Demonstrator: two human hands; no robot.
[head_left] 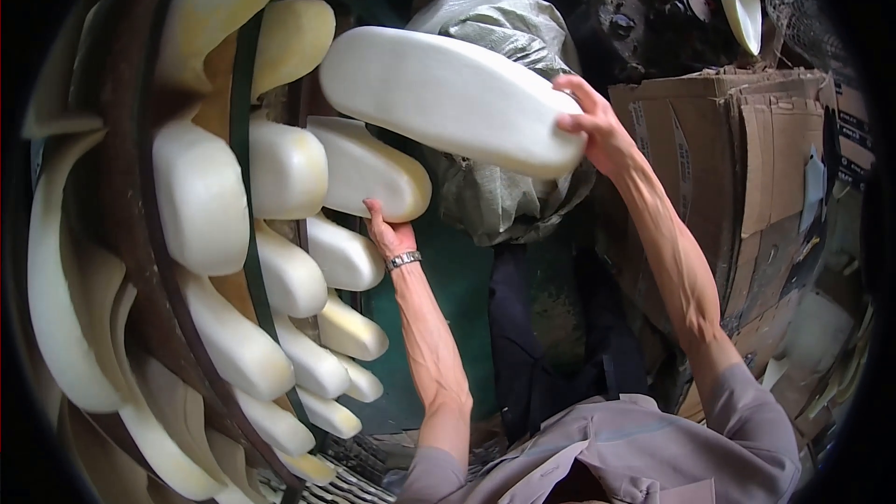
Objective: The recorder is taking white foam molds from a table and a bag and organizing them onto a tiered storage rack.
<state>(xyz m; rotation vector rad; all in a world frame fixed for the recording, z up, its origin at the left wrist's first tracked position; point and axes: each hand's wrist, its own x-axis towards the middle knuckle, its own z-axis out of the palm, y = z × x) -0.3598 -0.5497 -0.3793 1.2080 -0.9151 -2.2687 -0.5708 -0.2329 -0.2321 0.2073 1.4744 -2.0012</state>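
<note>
A long white foam pad [448,98] with rounded ends, shaped like a seat cushion, is held up in front of me. My right hand [597,126] grips its right end, with the thumb on the face and the fingers over the edge. At the rack on the left, a second foam pad [373,173], yellowed at its rim, sticks out. My left hand [392,235], with a metal watch on the wrist, is closed on this pad's lower edge. The thumb lies on the surface, and the other fingers are mostly hidden.
The rack's dark metal uprights [241,121] stand on the left, with several foam pads [285,271] jutting out between them. A grey plastic sack [509,23] stands behind the held pad. To the right is a large cardboard box [695,149], with black parts [644,14] beyond it.
</note>
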